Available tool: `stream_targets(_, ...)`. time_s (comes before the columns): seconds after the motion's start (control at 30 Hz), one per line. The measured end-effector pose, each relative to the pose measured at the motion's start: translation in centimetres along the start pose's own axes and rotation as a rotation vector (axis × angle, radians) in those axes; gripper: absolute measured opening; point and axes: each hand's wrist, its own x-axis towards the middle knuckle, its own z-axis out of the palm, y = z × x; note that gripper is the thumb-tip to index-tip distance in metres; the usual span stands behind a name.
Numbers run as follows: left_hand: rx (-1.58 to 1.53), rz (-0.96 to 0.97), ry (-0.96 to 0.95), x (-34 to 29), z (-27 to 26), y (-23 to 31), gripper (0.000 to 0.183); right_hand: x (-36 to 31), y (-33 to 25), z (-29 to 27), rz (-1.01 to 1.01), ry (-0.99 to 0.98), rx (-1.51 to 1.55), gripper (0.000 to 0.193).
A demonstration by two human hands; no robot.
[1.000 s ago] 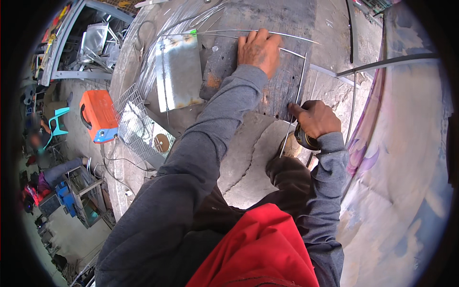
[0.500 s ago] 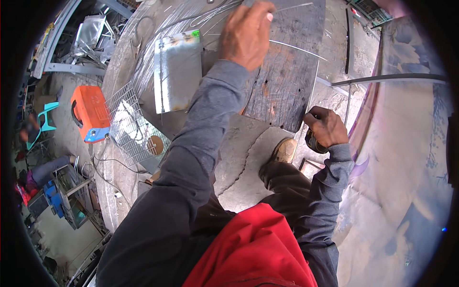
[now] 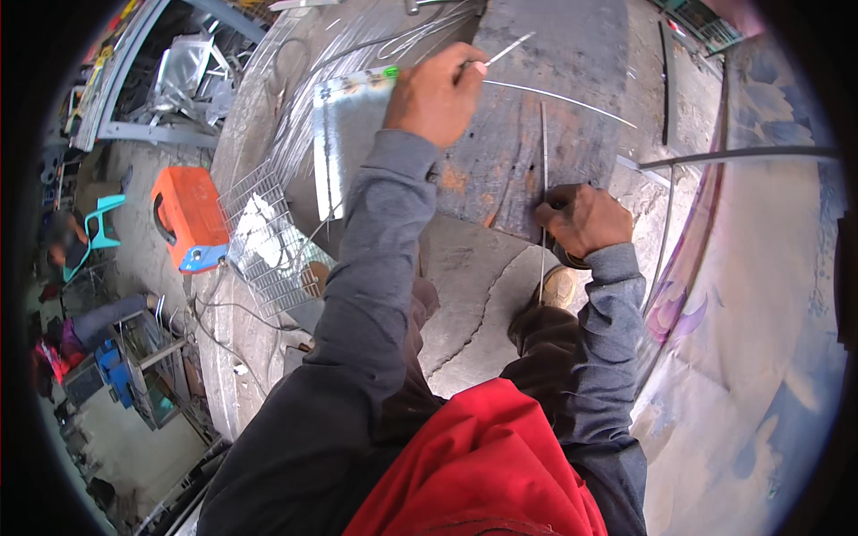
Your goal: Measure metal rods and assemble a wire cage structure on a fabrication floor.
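Note:
My left hand [image 3: 433, 96] is closed above the wooden board [image 3: 572, 54], pinching a thin metal rod [image 3: 511, 48] whose pale end sticks out past the fingertips. Closer to me, my right hand [image 3: 587, 220] is closed at the board's near edge, its fingers around a long, straight thin rod [image 3: 544, 147] that runs on toward my shoe. A dark rounded thing [image 3: 569, 260] shows under that hand, mostly hidden. On the board lies a slightly curved rod [image 3: 572, 99]. Left of the board is a shiny sheet-metal panel [image 3: 331, 147], partly covered by my left sleeve.
Many loose thin rods [image 3: 308, 107] lie at the far left. An orange machine [image 3: 189, 210] stands beside a wire grid [image 3: 268, 232], with cables on the floor. A dark bar [image 3: 742, 155] crosses before a draped patterned sheet [image 3: 760, 268] at right. Another person [image 3: 67, 241] is at far left.
My left hand has drawn nearer with its rod. My right hand has moved left to the board's near edge, where the straight rod now shows at its fingers. The view has shifted slightly.

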Motion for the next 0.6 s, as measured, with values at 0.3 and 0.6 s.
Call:
stream_targets(0.3, -0.097, 0.122, 0.234, -0.1, -0.4, 0.9, 0.019, 0.5, -1.3, -0.5, -0.078, 0.119, 0.304, 0.051)
stream_targets(0.6, -0.268, 0.267, -0.244, -4.0, -1.3, 5.1, 0.033, -0.3, 2.1, 0.5, -0.273, 0.184, 1.463, 0.073)
